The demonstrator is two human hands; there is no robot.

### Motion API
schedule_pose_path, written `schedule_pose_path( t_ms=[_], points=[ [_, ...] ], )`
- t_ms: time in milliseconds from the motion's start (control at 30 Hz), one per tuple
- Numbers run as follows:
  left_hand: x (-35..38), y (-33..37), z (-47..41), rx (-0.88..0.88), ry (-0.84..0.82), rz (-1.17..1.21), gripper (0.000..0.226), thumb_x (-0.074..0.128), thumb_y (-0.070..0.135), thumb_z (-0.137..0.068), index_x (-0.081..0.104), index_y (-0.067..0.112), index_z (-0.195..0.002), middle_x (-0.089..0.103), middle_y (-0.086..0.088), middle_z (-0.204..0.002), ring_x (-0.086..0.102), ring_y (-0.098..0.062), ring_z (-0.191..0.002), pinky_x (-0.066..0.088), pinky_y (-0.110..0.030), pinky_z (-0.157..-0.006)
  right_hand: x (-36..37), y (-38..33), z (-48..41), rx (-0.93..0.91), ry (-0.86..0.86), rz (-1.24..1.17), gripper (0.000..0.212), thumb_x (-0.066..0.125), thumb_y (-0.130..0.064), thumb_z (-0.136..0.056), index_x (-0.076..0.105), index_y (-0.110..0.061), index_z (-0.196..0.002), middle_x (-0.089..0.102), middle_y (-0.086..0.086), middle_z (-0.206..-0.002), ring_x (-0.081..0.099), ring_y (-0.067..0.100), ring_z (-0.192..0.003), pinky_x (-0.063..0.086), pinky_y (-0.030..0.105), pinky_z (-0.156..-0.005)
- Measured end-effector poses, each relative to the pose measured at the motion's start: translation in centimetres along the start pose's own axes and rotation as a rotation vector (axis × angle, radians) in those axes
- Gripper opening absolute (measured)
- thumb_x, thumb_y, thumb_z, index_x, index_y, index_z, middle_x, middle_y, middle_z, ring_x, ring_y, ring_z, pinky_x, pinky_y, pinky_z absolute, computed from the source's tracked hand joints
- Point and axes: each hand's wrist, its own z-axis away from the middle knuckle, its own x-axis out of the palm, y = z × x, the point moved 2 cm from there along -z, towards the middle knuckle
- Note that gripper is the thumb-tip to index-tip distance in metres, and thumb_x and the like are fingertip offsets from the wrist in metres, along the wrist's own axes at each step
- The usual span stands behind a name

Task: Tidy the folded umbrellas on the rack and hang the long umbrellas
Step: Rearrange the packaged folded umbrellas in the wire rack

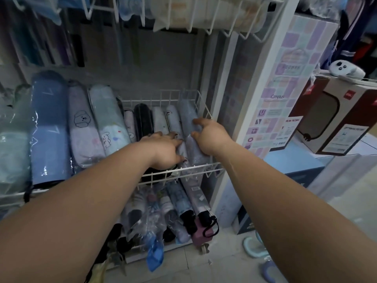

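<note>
A white wire rack (206,111) holds folded umbrellas in clear sleeves, lying side by side. My right hand (210,137) rests on a grey-blue folded umbrella (188,113) at the rack's right end, fingers spread over it. My left hand (163,150) lies palm down just left of it, fingers touching a pale umbrella with small prints (173,121). A black folded umbrella (142,119) lies further left. Larger folded umbrellas, one blue (49,127) and one with a dog drawing (81,127), fill the wider shelf at the left.
A lower shelf (169,246) holds more wrapped umbrellas with black handles. Wire baskets (204,27) hang above. A pastel poster panel (285,94) stands right of the rack, with boxes (334,123) beyond it. Curved handles (255,248) lie on the tiled floor.
</note>
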Motion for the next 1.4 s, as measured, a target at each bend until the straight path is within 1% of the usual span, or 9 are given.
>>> schedule_pose_path(
  t_ms=[300,533,700,767,867,1033,1200,1333,1400],
  points=[
    [0.0,-0.4,0.0,0.016,-0.016,0.015,0.069,0.042,0.055,-0.101,0.011,0.036,-0.16,-0.003,0.014,-0.169,0.001,-0.029,-0.156,0.01,-0.048,-0.125,-0.3,-1.5,1.5,-0.281,0.282,0.308,0.033,0.061,-0.014,-0.092,0.067,-0.013,-0.125,0.064,0.016,-0.117,0.063,0.036,-0.102,0.054,0.039,-0.085],
    [0.1,-0.5,0.0,0.016,-0.022,-0.007,0.072,0.043,0.051,-0.1,0.007,0.036,-0.161,-0.005,0.013,-0.169,-0.001,-0.03,-0.156,0.006,-0.048,-0.124,-1.5,-1.5,1.2,-0.266,-0.031,0.472,0.029,0.057,-0.01,-0.09,0.071,-0.01,-0.115,0.072,0.012,-0.107,0.066,0.03,-0.101,0.055,0.041,-0.089],
    [0.0,-0.5,0.0,0.019,-0.055,0.01,0.074,0.046,0.052,-0.1,0.005,0.036,-0.16,-0.008,0.014,-0.168,-0.004,-0.03,-0.156,0.003,-0.048,-0.124,-0.8,-1.9,0.4,-0.214,-0.216,0.782,0.037,0.056,-0.016,-0.095,0.062,-0.018,-0.131,0.065,0.007,-0.123,0.062,0.028,-0.112,0.052,0.033,-0.091],
    [-0.1,-0.6,-0.1,0.027,-0.069,0.013,0.074,0.046,0.051,-0.101,0.005,0.036,-0.16,-0.007,0.014,-0.168,-0.004,-0.031,-0.156,0.003,-0.049,-0.125,-0.8,-1.6,-0.4,-0.161,-0.239,0.697,0.042,0.058,-0.011,-0.094,0.06,-0.018,-0.135,0.064,0.006,-0.129,0.062,0.026,-0.116,0.051,0.034,-0.097],
    [-0.3,-0.6,-0.2,0.034,-0.081,0.026,0.07,0.045,0.045,-0.103,0.006,0.034,-0.16,-0.004,0.012,-0.169,-0.002,-0.032,-0.155,0.003,-0.045,-0.124,-1.0,-0.1,-1.9,0.039,-0.186,0.108,0.046,0.061,-0.008,-0.093,0.059,-0.018,-0.137,0.063,0.007,-0.134,0.062,0.025,-0.118,0.052,0.037,-0.102],
    [-0.1,-0.8,-0.6,0.036,-0.095,0.031,0.068,0.042,0.032,-0.104,0.004,0.035,-0.16,-0.007,0.013,-0.168,-0.005,-0.033,-0.155,0.001,-0.047,-0.125,1.7,1.1,-1.1,0.212,0.003,-0.664,0.04,0.056,-0.003,-0.097,0.059,-0.009,-0.136,0.064,0.009,-0.127,0.059,0.02,-0.104,0.047,0.025,-0.083],
    [0.0,-0.7,-0.4,0.028,-0.073,0.012,0.066,0.039,0.026,-0.104,0.006,0.036,-0.16,-0.006,0.014,-0.168,-0.002,-0.03,-0.156,0.006,-0.048,-0.126,2.3,1.4,-0.7,0.197,0.017,-0.561,0.042,0.05,-0.003,-0.099,0.057,-0.012,-0.14,0.06,0.005,-0.138,0.054,0.014,-0.112,0.04,0.02,-0.09],
    [-1.5,-0.1,1.3,0.042,0.204,0.172,0.038,0.048,0.024,-0.1,0.055,0.027,-0.137,0.048,-0.006,-0.151,0.051,-0.03,-0.129,0.044,-0.037,-0.102,2.5,0.8,-0.3,0.101,0.062,-0.243,0.039,0.048,-0.008,-0.1,0.059,-0.014,-0.137,0.058,0.009,-0.139,0.054,0.025,-0.128,0.036,0.02,-0.095],
    [-3.1,-0.6,3.3,0.024,0.407,0.238,0.027,0.05,0.019,-0.096,0.066,0.021,-0.118,0.062,-0.011,-0.133,0.058,-0.031,-0.116,0.048,-0.036,-0.093,2.3,-0.2,0.3,0.034,0.149,-0.153,0.036,0.049,-0.015,-0.101,0.06,-0.012,-0.135,0.06,0.011,-0.138,0.055,0.028,-0.128,0.039,0.024,-0.099]
  ],
)
